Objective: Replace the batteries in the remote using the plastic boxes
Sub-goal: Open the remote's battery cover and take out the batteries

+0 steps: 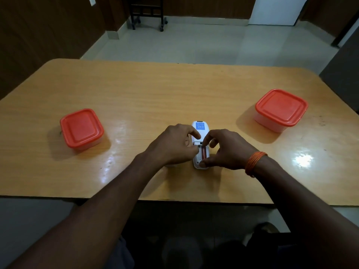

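At frame centre the white remote (200, 140) lies back-up, battery bay open, what looks like a red battery (203, 153) inside. The right hand (226, 150) pinches its fingers at the bay; the left hand (172, 145) clamps the remote's side. Lift one end first. Both lidded boxes (81, 129) (281, 110) flank it, left and right.

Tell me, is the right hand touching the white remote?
Touching. In the head view, the right hand rests its thumb on the near end of the remote, and its fingers reach into the open battery compartment.
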